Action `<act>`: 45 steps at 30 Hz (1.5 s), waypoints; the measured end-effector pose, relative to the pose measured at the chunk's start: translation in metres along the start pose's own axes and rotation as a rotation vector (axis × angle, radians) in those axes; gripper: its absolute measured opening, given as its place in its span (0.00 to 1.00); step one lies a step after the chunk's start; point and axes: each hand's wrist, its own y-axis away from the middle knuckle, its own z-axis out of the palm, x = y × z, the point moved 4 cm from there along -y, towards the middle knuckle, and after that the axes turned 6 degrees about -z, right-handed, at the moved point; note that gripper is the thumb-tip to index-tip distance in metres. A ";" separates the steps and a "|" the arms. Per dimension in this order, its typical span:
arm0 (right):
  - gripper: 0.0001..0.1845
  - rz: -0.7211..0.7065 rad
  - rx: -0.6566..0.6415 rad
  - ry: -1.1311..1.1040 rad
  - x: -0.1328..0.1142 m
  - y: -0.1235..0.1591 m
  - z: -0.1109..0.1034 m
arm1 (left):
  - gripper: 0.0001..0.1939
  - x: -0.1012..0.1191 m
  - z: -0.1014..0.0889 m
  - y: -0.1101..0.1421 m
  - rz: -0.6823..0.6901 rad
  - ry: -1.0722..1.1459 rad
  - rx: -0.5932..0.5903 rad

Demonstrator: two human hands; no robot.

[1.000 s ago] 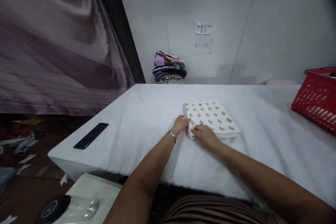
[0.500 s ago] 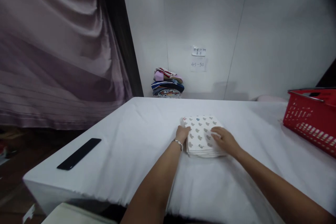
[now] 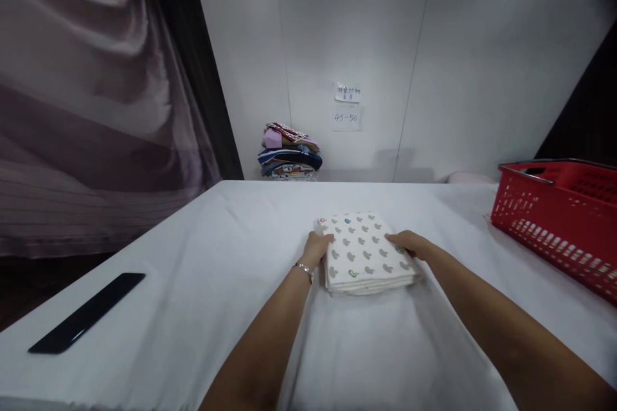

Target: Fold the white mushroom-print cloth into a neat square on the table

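1. Patterned cloth (image 3: 361, 247) lies left of the red basket (image 3: 554, 209), folded in layers; folding looks nearly done, perhaps only tidying left.
2. Left hand (image 3: 317, 248) grips the side farther from the basket, right hand (image 3: 411, 243) the nearer; fingers beneath are hidden.

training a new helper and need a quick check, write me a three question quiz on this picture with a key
1. Multiple choice: where is the right hand?
A) on the black strip
B) at the right side of the folded cloth
C) on the bracelet

2. True or false: the red basket stands to the right of the folded cloth.

3. Fill in: the lower paper on the wall reads 45-__.

Key: 1 B; 2 true; 3 50
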 end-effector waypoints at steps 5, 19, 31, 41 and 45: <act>0.17 0.132 -0.145 -0.194 0.001 -0.001 0.006 | 0.36 -0.003 -0.001 0.000 0.029 -0.029 0.024; 0.16 0.113 -0.093 -0.489 0.017 0.019 0.021 | 0.40 -0.006 -0.008 0.004 0.080 -0.102 0.089; 0.25 0.112 -0.277 -0.564 0.006 0.045 0.018 | 0.50 -0.002 -0.020 0.043 -0.119 0.057 -0.168; 0.36 0.042 -0.081 -0.441 0.018 0.045 0.002 | 0.46 -0.017 -0.002 0.063 -0.105 0.112 -0.184; 0.39 0.034 -0.088 -0.390 0.021 0.048 -0.002 | 0.42 -0.021 -0.002 0.076 -0.123 0.175 -0.248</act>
